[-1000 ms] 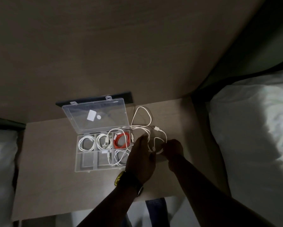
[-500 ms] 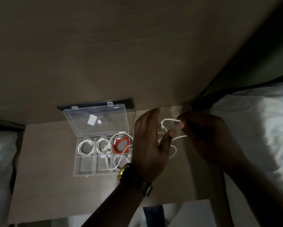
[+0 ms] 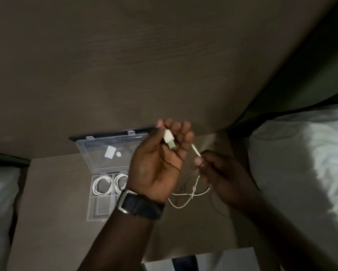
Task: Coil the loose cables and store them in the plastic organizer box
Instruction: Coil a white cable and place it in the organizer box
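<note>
A loose white cable (image 3: pixel 191 193) hangs in tangled loops between my hands above the bedside table (image 3: pixel 52 212). My left hand (image 3: pixel 160 163), palm up with a dark watch on the wrist, is closed on the cable's larger white plug. My right hand (image 3: pixel 221 171) pinches the thin plug at the other end. The clear plastic organizer box (image 3: pixel 97 210) lies open to the left, its lid (image 3: pixel 105 155) leaning on the wall. Two coiled white cables (image 3: pixel 102 185) show in its back compartments. My left hand hides the box's right side.
A wood-grain wall panel (image 3: pixel 144 65) rises behind the table. White bedding (image 3: pixel 301 163) lies close on the right and another white pillow (image 3: pixel 0 202) on the left. The scene is dim.
Both hands have lifted the white cable off the table. The left hand turned palm up and closed on the large plug, while the right hand took the thin plug.
</note>
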Tool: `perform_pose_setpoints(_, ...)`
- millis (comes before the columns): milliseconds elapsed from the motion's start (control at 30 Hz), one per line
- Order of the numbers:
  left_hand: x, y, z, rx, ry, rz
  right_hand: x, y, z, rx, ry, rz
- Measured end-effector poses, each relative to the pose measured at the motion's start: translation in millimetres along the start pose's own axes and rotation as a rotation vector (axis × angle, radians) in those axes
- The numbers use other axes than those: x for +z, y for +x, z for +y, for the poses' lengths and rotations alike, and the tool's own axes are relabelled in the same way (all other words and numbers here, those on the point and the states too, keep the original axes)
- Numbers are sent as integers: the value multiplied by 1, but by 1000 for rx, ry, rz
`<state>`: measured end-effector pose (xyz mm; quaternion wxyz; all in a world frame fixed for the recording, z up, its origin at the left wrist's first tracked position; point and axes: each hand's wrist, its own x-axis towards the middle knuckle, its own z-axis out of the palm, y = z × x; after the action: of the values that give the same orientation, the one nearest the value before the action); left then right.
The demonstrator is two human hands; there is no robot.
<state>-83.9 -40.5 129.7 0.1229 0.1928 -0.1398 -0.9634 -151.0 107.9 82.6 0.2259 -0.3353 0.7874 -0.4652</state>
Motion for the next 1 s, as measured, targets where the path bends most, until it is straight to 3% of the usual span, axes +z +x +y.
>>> perform_pose_setpoints(67,-11,6,15,188,162,32,8,-13,-6,-48,-118,-130)
perform_pose_setpoints(133,-24,7,18,360,701,61,1,-18,-15,-124,-193,-197)
perform_pose_setpoints(200,-33,0,3,345,1267,-19,-14,-13,-29,-200,-198,-168)
perform_pose_setpoints(233,-34,-6,-7,267,1377,-68,-22,-7,-34,-231,-188,-142)
perform_pose_setpoints(267,-32,-13,-16,151,1331,-65,-29,0,-36,-256,-185,-109)
perform_pose_setpoints(367,-34,-23,-23,-142,842,62,-39,23,-32,-188,-71,23)
perform_pose_setpoints(500,-30,-32,-11,-403,297,7,-26,33,-14,-78,134,88)
perform_pose_setpoints(600,-30,-30,5,-229,-34,17,-9,17,-3,-13,36,55)
perform_pose_setpoints(700,-29,-22,24,-30,-166,72,11,-16,-4,33,-42,-175)
perform_pose_setpoints(767,-32,-18,19,58,-54,141,20,-34,-15,-7,-197,-327)
perform_pose_setpoints(867,-41,-24,-14,280,625,248,9,-34,-35,-149,-371,-347)
perform_pose_setpoints(933,-46,-35,-35,258,1001,120,-10,-24,-42,-238,-421,-330)
perform_pose_setpoints(1000,-51,-46,-45,132,1175,95,-31,-14,-43,-255,-376,-289)
